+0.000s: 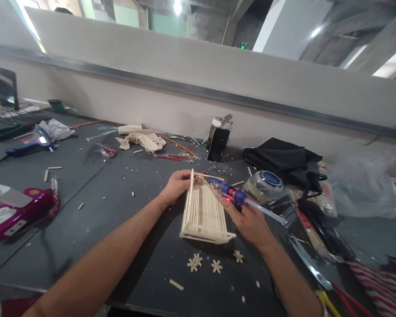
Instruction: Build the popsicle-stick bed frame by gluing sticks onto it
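In the middle of the head view a small frame of thin wooden sticks point(206, 209) rests on the dark table, its slats side by side. My left hand point(180, 187) grips its far left corner, fingers partly hidden behind the upright stick. My right hand point(247, 220) is wrapped round a blue hot glue gun point(229, 190) with a lit red light. A clear glue stick point(267, 211) juts from its back end, and its nozzle points at the frame's far end. Several small star-shaped stick pieces point(217, 266) lie nearer to me.
A phone point(218, 144) leans against a bottle at the back. To the right are a clear jar point(264, 187), a black bag point(280, 154) and scissors point(312, 262). A magenta power strip point(23, 215) and another glue gun point(33, 143) lie left. Stick scraps are scattered about.
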{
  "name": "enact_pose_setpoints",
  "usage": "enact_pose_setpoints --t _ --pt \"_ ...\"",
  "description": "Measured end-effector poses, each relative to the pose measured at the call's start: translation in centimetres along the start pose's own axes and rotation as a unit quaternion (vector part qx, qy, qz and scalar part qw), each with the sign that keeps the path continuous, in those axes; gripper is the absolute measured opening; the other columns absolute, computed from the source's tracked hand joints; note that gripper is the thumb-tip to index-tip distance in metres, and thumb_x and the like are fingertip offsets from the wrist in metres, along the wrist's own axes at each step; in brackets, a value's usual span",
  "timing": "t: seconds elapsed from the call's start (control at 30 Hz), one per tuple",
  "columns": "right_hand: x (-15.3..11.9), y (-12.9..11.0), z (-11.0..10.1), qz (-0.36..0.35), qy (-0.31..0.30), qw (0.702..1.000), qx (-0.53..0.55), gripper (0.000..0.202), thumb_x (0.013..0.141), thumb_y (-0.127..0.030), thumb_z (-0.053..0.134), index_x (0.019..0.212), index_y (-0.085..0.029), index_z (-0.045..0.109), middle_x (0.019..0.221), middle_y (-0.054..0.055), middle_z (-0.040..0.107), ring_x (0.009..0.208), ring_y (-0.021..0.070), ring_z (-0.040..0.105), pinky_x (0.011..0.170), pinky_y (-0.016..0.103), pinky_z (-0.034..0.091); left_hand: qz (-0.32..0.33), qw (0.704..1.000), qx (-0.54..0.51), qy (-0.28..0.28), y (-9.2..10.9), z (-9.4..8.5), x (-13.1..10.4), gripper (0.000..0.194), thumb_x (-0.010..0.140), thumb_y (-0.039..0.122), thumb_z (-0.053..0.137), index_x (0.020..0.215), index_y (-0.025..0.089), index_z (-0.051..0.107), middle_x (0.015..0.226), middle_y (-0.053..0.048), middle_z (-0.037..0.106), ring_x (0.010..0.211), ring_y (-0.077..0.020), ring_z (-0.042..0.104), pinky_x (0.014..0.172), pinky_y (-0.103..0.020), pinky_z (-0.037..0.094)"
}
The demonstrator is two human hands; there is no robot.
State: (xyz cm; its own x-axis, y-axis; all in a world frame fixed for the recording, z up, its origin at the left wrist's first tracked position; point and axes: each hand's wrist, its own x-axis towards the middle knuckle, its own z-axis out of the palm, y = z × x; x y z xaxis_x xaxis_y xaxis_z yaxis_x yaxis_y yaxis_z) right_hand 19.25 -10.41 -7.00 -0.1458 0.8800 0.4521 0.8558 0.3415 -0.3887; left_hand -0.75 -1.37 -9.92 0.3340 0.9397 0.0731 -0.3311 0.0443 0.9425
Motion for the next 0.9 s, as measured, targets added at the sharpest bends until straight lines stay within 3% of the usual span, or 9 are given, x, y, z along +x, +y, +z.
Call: enact_pose_setpoints --t 0.23,0.5,0.9 --pt "0.09 -0.26 -0.36 0.005 -0.006 0.999 0.031 0.028 0.09 -0.042 0.048 0.095 -0.021 0.065 0.092 0.007 0.071 0.091 0.0247 0.064 0.079 0.036 0.05 0.005 1.0 0.003 0.003 -0.13 -0.04 0.03 0.027 0.061 0.031 0.078 0.082 0.014 0.074 0.075 -0.004 0.07 0.06 -0.01 0.056 0.061 -0.023 0.044" --pt "-0.23 0.01 -0.73 0.022 0.026 0.995 0.095 0.031 0.087 -0.046 0.049 0.092 -0.021 0.067 0.092 0.007 0.072 0.09 0.0255 0.066 0.081 0.039 0.051 0.004 1.0 0.006 0.014 0.06 0.17 -0.1 0.024 0.061 0.03 0.078 0.079 0.015 0.074 0.073 -0.003 0.069 0.061 -0.0113 0.058 0.062 -0.024 0.044" --pt "-0.35 0.34 -0.67 0.027 0.026 0.995 0.091 0.031 0.087 -0.046 0.05 0.093 -0.021 0.067 0.093 0.007 0.072 0.091 0.0256 0.066 0.084 0.04 0.051 -0.01 1.0 0.001 0.002 -0.3 -0.24 0.11 0.028 0.061 0.031 0.078 0.082 0.014 0.074 0.078 -0.005 0.07 0.066 -0.0129 0.06 0.066 -0.025 0.047"
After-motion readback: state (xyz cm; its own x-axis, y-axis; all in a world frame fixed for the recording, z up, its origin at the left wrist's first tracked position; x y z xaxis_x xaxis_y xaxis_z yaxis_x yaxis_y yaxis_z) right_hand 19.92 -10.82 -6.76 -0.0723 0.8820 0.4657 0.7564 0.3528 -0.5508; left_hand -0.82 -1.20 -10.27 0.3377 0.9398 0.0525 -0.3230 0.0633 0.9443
